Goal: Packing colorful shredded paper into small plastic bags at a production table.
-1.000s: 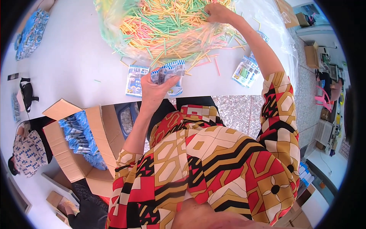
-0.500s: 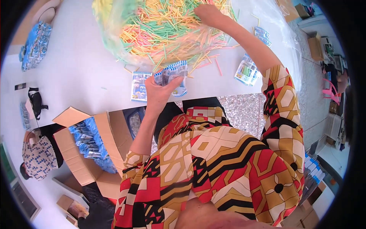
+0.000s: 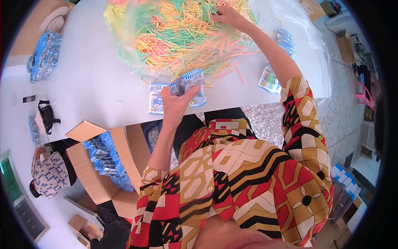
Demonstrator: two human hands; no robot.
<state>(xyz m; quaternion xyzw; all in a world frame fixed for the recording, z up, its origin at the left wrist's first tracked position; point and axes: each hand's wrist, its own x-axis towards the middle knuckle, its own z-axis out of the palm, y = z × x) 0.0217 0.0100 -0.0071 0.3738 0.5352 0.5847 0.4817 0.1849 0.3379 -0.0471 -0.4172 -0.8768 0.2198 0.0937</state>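
I see left hand (image 3: pixel 176 101) clutching blue-edged packet (image 3: pixel 187 83) | right hand (image 3: pixel 226 16) fingers curled into straw pile (image 3: pixel 178 37) | desk (image 3: pixel 95 79) beneath both

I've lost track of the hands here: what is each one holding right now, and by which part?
Left hand holds a small blue-and-white packet by its lower edge. Right hand is in the pile of coloured sticks; whether it grips any cannot be told.

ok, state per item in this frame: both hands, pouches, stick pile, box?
left hand: closed on a small blue-and-white pouch, held above the table edge
right hand: reaching into the stick pile, grip unclear
stick pile: loose heap on clear plastic, a few strays beside it
flat pouch: lying on the white table
cardboard box: flaps open, blue packets inside
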